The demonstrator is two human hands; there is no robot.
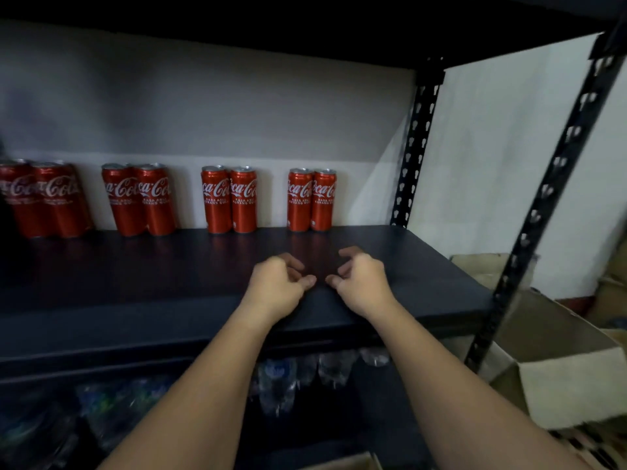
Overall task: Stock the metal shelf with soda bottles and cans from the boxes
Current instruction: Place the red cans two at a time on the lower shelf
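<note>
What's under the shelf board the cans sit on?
Clear plastic bottles stand under the shelf board, only their tops showing. The forearms and shadow cover the rest.

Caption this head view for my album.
Both empty hands, left hand and right hand, over shelf before paired cola cans.

Both bare forearms reach forward side by side; the left hand (275, 287) and right hand (363, 280) face each other, fingers loosely curled, thumbs nearly meeting, holding nothing
</note>
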